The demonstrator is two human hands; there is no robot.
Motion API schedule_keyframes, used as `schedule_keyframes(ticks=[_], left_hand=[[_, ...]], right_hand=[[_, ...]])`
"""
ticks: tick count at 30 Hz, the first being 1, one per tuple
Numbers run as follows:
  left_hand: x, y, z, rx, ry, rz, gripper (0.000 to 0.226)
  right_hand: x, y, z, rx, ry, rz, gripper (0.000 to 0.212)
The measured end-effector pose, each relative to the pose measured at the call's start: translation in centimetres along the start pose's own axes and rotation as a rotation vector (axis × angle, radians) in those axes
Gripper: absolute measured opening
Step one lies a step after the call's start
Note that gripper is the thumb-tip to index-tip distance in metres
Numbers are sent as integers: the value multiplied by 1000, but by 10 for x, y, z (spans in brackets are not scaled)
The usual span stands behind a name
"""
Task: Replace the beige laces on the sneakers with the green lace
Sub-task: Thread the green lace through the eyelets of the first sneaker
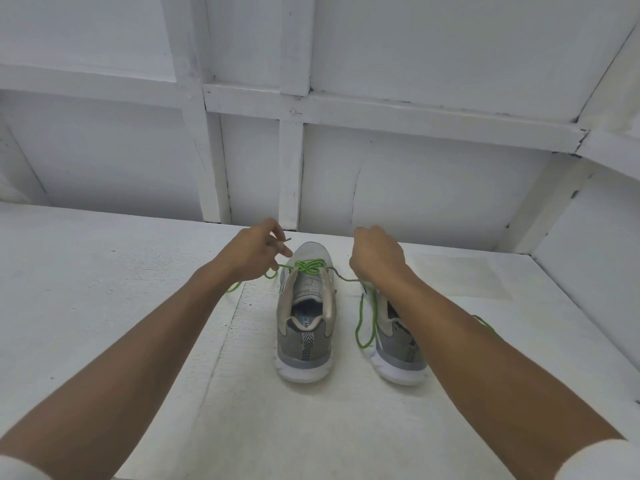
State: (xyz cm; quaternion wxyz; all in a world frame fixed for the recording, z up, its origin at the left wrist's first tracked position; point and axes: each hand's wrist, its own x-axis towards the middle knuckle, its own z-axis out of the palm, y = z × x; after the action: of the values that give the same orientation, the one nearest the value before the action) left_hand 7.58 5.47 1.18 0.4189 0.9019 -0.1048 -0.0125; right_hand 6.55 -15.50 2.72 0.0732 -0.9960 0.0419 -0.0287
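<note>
Left hand (258, 252) pinches one tip of the green lace (310, 266). Right hand (375, 256) is curled round the other end. The lace runs left-right between them, crossed in the far eyelets of the left shoe (304, 317). Hands level, shoe midway. Slack loops lie by the right shoe (398, 344). Near eyelets still unlaced.

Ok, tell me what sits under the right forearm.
The second sneaker, heel toward the camera, with a loop of the green lace beside it. The right forearm covers its toe and eyelets, so whether it is laced cannot be seen.
</note>
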Motion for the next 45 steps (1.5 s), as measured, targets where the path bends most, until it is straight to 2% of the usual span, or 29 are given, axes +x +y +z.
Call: schedule_keyframes(ticks=[3,5,7,13,24,45], left_hand=[[0,4,9,62,6,39,9],[3,6,15,129,39,70,6],[5,7,21,149,56,96,7],[9,9,36,194,15,75,11],[14,8,44,248,-12,98,9],[17,14,55,329,-34,147,14]], right_hand=[[3,-8,1,113,-64,-55,18],[5,-11,3,212,-204,-70,36],[3,-14,8,300,-313,-48,43],[-2,-8,21,662,-366,101,20],[-10,0,38,1093,-427,390,18],[-13,4,45,1202,-453,422,15]])
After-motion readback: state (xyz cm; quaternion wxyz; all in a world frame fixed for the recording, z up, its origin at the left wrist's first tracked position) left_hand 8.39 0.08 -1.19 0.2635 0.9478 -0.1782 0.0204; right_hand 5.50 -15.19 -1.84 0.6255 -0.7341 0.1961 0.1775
